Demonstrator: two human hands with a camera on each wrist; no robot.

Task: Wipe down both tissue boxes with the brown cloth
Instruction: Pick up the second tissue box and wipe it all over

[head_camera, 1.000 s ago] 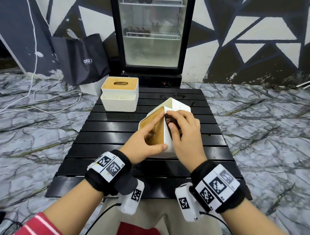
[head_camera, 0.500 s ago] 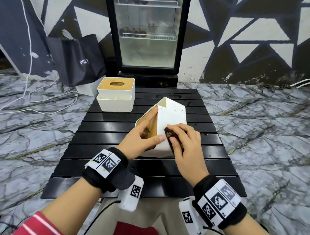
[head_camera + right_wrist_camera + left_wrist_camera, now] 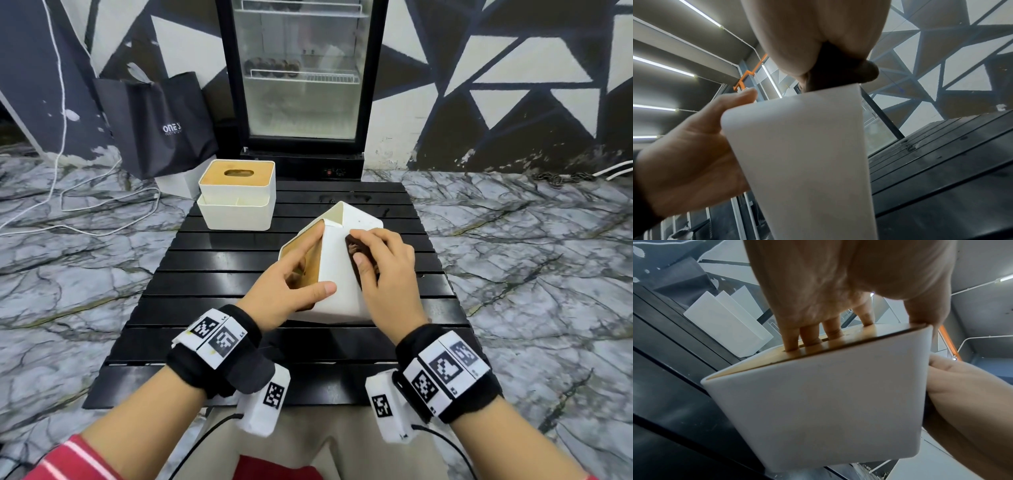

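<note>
One white tissue box (image 3: 337,277) with a wooden lid stands tipped on an edge on the middle of the black slatted table (image 3: 212,281). My left hand (image 3: 301,274) grips it: several fingers (image 3: 809,335) go into the lid slot and the thumb lies on the white side. My right hand (image 3: 380,253) holds the brown cloth (image 3: 356,248) and presses it against the upper part of the box's white side (image 3: 807,154). The cloth (image 3: 838,71) bunches under the palm. The second tissue box (image 3: 239,195) sits upright at the table's far left corner, untouched.
A glass-door fridge (image 3: 303,78) stands just behind the table. A black paper bag (image 3: 161,123) and white cables (image 3: 61,205) lie on the marble floor to the left. The second box (image 3: 725,324) stands close beside the tipped one.
My right hand slid the cloth down the box's side, then back up toward its top edge. My left hand keeps the same grip, and the box stays tilted.
</note>
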